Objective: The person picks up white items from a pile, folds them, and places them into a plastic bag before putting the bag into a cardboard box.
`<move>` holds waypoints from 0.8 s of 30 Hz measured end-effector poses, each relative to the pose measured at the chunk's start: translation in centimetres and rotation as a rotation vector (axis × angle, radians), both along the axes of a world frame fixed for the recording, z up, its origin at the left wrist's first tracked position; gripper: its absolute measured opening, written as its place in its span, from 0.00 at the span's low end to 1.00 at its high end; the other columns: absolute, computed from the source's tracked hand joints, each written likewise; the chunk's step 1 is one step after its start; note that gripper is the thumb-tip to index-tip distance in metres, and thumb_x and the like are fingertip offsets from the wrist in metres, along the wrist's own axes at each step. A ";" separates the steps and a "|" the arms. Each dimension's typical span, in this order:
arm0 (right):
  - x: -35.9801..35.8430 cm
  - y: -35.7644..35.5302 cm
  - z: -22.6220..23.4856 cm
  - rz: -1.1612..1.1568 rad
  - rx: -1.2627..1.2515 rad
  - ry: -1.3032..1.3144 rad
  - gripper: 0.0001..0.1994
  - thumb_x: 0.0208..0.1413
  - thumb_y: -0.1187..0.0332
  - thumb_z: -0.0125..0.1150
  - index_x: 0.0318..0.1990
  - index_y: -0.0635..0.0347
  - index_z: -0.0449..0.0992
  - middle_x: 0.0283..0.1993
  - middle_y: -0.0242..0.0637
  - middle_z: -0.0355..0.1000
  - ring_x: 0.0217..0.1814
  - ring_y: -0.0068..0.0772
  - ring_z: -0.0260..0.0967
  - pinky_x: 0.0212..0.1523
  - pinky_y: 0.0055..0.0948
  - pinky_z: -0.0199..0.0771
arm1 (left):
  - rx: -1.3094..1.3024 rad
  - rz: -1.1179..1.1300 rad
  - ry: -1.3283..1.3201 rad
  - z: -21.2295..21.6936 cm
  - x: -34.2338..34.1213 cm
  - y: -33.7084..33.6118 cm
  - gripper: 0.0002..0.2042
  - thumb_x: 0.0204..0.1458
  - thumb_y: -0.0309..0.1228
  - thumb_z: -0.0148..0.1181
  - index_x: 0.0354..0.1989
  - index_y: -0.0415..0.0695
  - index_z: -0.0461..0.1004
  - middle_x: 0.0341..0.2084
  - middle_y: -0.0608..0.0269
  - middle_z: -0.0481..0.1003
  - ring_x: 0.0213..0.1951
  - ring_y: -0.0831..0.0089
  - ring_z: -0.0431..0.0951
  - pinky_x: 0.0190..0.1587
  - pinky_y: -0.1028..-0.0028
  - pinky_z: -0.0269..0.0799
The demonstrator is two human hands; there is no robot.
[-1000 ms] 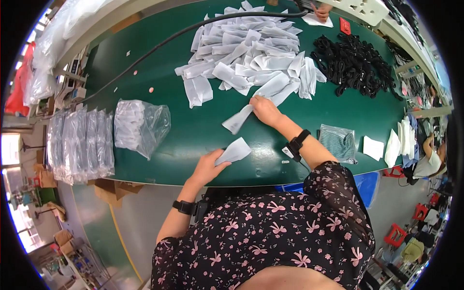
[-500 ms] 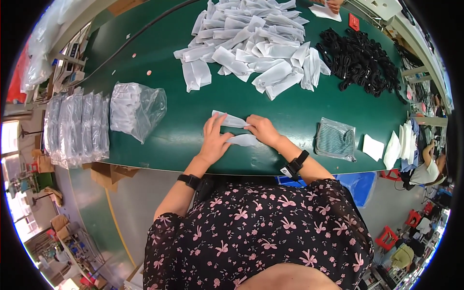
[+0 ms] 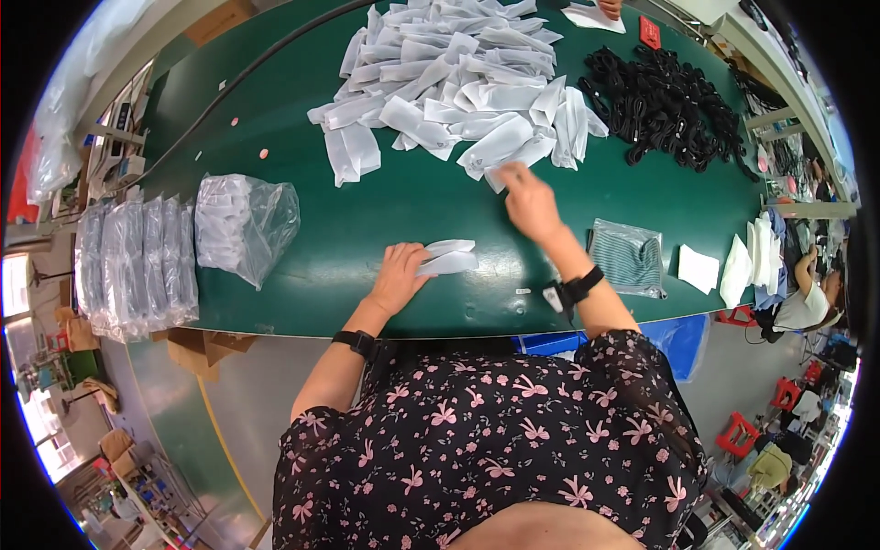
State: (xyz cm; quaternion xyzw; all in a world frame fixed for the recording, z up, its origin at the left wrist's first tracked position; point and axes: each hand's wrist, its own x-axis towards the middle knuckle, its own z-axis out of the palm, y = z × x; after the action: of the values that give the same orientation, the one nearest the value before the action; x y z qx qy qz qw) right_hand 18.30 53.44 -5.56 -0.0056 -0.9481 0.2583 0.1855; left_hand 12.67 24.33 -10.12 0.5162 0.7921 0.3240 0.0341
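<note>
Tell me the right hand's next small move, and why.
Probably the right hand should pinch the packet at the near edge of the white pile and draw it toward the left hand: its fingertips are right at that packet's end, while the left hand holds similar white pieces.

Grey floor (image 3: 270, 394) (yellow-lined), bright window (image 3: 41, 420)
</note>
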 end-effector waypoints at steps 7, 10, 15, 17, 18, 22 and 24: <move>-3.3 2.6 -0.9 0.137 0.309 -0.119 0.17 0.42 0.76 0.58 0.44 0.54 0.73 0.55 0.39 0.66 0.38 0.44 0.72 0.39 0.37 0.75 | -0.106 -0.049 0.057 1.0 0.3 0.8 0.28 0.41 0.32 0.66 0.52 0.41 0.65 0.44 0.55 0.68 0.46 0.56 0.67 0.50 0.61 0.62; -4.6 1.8 -2.1 0.174 0.293 -0.038 0.14 0.43 0.73 0.60 0.41 0.56 0.73 0.52 0.39 0.67 0.38 0.42 0.73 0.39 0.37 0.75 | -0.113 -0.044 0.055 1.1 0.5 0.8 0.28 0.40 0.31 0.66 0.53 0.41 0.65 0.44 0.55 0.68 0.46 0.56 0.67 0.50 0.62 0.62; -4.1 1.2 -2.5 0.216 0.140 -0.017 0.16 0.43 0.75 0.59 0.43 0.56 0.72 0.52 0.37 0.66 0.37 0.43 0.72 0.37 0.37 0.74 | -0.115 -0.030 0.038 1.0 0.6 0.3 0.28 0.39 0.31 0.66 0.53 0.41 0.66 0.44 0.55 0.68 0.46 0.57 0.66 0.49 0.62 0.62; -3.6 1.5 -2.1 0.167 0.311 -0.019 0.12 0.44 0.72 0.59 0.39 0.57 0.72 0.48 0.39 0.67 0.36 0.42 0.72 0.36 0.36 0.74 | -0.119 -0.030 0.031 0.9 0.5 0.3 0.28 0.39 0.31 0.66 0.53 0.42 0.66 0.44 0.56 0.68 0.46 0.57 0.66 0.49 0.62 0.62; -3.3 1.7 -1.9 0.143 0.395 -0.022 0.10 0.45 0.71 0.59 0.37 0.58 0.72 0.46 0.40 0.68 0.35 0.42 0.72 0.36 0.36 0.74 | -0.113 -0.029 0.026 1.0 0.4 0.4 0.28 0.39 0.31 0.66 0.52 0.42 0.67 0.44 0.56 0.67 0.46 0.56 0.66 0.49 0.62 0.63; -2.8 2.5 -2.6 0.070 0.351 -0.137 0.07 0.49 0.71 0.58 0.36 0.60 0.72 0.40 0.42 0.69 0.31 0.38 0.71 0.33 0.31 0.73 | -0.081 -0.023 -0.014 1.1 0.4 0.6 0.27 0.39 0.30 0.67 0.51 0.43 0.68 0.43 0.56 0.67 0.46 0.56 0.66 0.49 0.61 0.63; -3.1 1.2 -0.2 0.003 0.035 -0.098 0.06 0.52 0.71 0.56 0.37 0.61 0.71 0.38 0.40 0.69 0.31 0.34 0.70 0.33 0.30 0.73 | -0.041 0.002 -0.072 0.9 0.5 0.3 0.26 0.38 0.30 0.67 0.50 0.43 0.69 0.43 0.56 0.67 0.46 0.56 0.66 0.50 0.61 0.64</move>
State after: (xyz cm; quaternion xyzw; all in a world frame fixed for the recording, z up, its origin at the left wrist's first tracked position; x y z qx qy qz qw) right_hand 15.16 54.66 -5.74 -0.0136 -0.9604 0.2415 0.1384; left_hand 13.22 24.60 -9.22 0.5024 0.7975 0.3260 0.0726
